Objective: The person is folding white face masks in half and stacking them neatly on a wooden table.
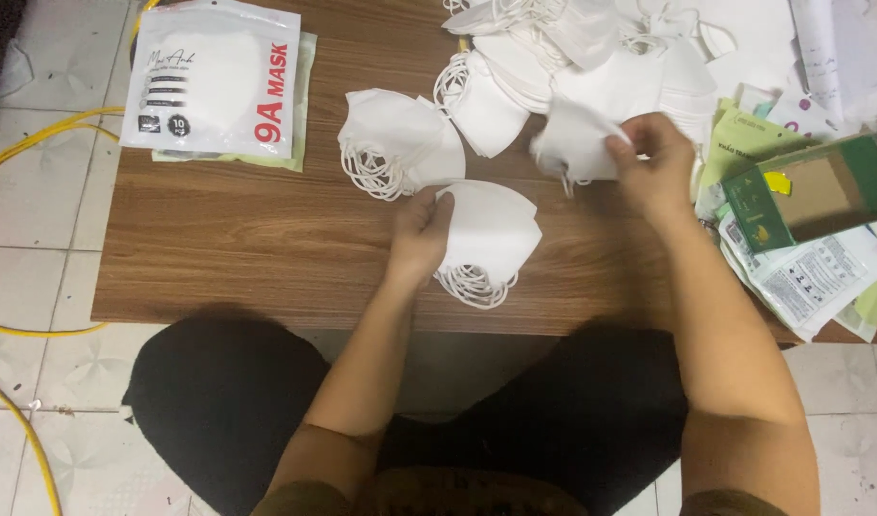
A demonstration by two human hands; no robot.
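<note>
Your left hand [421, 234] lay on the left edge of a small stack of white folded fabric face masks [486, 239], with the fingers pressed together and flat on the top mask and the thumb at its upper edge. I judge that you held it so to keep the stack even and to stop it from sliding on the smooth brown wooden table [266, 229]. The stack rested on the table just in front of you, with its white elastic ear loops [474, 285] hanging out at the near side.

Your right hand [653, 162] was lifted a little above the table and pinched one single white folded mask [574, 143] between the thumb and the first fingers. The other fingers were curled, and I cannot tell if they touched it. The mask hung free, near the big loose heap of white masks [572, 57] at the far edge of the table.

Left of the heap lay a second small stack of white masks [395, 139], apart from the one under your left hand.

As for containers, a flat white plastic pouch with red print [214, 81] lay at the far left corner on top of a pale green pouch; what was inside it I cannot tell. On the right, an opened green cardboard box [821, 186] lay on printed paper sheets and packets [811, 272]; its brown inside looked empty.
</note>
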